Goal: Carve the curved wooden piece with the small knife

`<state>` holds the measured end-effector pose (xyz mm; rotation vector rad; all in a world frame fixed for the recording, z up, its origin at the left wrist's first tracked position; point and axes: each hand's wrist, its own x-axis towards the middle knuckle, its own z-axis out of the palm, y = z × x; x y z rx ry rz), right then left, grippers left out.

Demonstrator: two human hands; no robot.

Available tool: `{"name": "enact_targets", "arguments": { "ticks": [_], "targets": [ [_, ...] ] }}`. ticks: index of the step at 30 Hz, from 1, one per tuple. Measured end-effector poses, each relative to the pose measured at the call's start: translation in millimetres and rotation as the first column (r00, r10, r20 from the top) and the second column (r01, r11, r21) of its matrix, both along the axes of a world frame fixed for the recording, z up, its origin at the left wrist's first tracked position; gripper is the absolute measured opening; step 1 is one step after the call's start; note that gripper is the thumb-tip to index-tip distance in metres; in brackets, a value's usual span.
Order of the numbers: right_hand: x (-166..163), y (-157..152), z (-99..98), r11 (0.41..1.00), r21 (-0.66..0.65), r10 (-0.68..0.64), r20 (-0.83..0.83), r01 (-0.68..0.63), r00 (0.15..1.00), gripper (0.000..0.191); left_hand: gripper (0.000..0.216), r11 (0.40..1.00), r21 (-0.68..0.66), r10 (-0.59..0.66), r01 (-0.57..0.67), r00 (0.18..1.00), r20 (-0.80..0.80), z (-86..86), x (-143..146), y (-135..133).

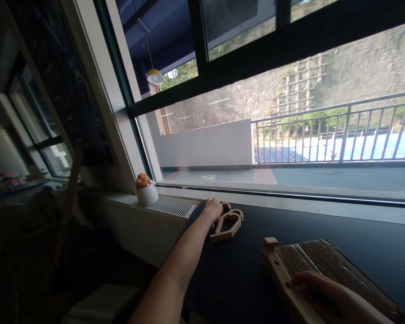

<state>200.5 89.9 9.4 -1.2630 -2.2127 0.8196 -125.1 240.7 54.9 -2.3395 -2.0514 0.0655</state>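
Note:
My left hand point(213, 209) reaches forward across the dark tabletop, its fingers curled over the far part of a curved wooden piece point(226, 207). Beside it lies a second pale wooden piece, a looped frame point(227, 235) with a straight foot. At the lower right, my right hand point(319, 290) is closed over a brown grooved wooden board point(340, 270). Its fingertips are next to a hole in the board's pale wooden side rail point(280, 274). Shadow under that hand hides what its fingers hold, if anything.
The dark table point(253, 265) meets a white window sill point(290, 207). To the left, a radiator point(155, 231) carries a white jar point(147, 195) with an orange top. A wooden plank point(67, 202) leans in the dim area farther left. Window glass stands beyond the sill.

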Motion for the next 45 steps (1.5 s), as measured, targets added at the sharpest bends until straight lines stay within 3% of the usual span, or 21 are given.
{"name": "enact_targets", "arguments": {
  "ticks": [8,12,14,17,19,22,25,34,45],
  "targets": [
    [-2,-5,5.4,1.0,-0.003,-0.009,0.011,0.009,1.0,0.032,0.029,0.999,0.036,-0.034,0.035,0.999,-0.026,3.5,4,-17],
    [-1,-5,4.5,1.0,-0.007,0.02,-0.002,-0.02,1.0,0.03,0.027,0.994,0.11,-0.029,0.021,0.997,0.067,23.5,4,-27],
    [0,-5,4.6,0.999,-0.012,0.034,-0.009,-0.034,0.999,0.029,0.015,0.986,0.167,-0.033,0.011,0.991,0.133,36.4,6,-37],
    [0,-7,7.7,0.999,-0.01,0.045,-0.019,-0.045,0.999,0.026,0.013,0.97,0.238,-0.104,0.047,0.966,0.235,47.2,21,-69],
    [-1,-9,11.9,0.999,-0.007,0.044,-0.027,-0.044,0.999,0.025,0.014,0.962,0.242,-0.199,0.128,0.934,0.297,45.1,38,-101],
    [-2,-13,19.6,1.0,0.004,0.029,-0.029,-0.029,0.999,0.025,0.011,0.91,0.282,-0.409,0.303,0.763,0.5,33.3,65,-148],
    [-5,-16,25.0,0.999,0.028,0.031,-0.019,-0.031,0.999,0.022,0.01,0.871,0.26,-0.489,0.417,0.683,0.543,23.7,87,-174],
    [-6,-16,23.8,0.997,0.065,0.04,-0.01,-0.04,0.999,0.021,0.017,0.735,0.257,-0.676,0.627,0.656,0.336,31.6,113,-164],
    [-4,-16,21.8,0.995,0.09,0.056,-0.044,-0.052,0.997,0.022,0.009,0.697,0.242,-0.717,0.675,0.671,0.191,24.0,123,-163]
  ]
}}
